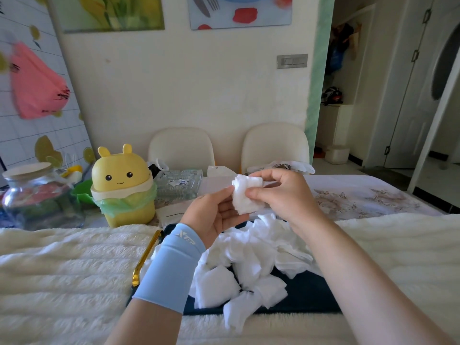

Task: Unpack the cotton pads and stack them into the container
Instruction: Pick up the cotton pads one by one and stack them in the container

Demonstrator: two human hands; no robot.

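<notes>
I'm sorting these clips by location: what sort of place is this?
Probably a home dining area: cream chairs at a cloth-covered table, a picture of cutlery on the wall, and a glass jar.

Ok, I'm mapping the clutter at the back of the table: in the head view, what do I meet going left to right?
Glass jar with wooden lid → yellow cartoon-faced bin → cut-glass dish → left hand → stack of cotton pads it holds → right hand, also gripping the stack.
</notes>
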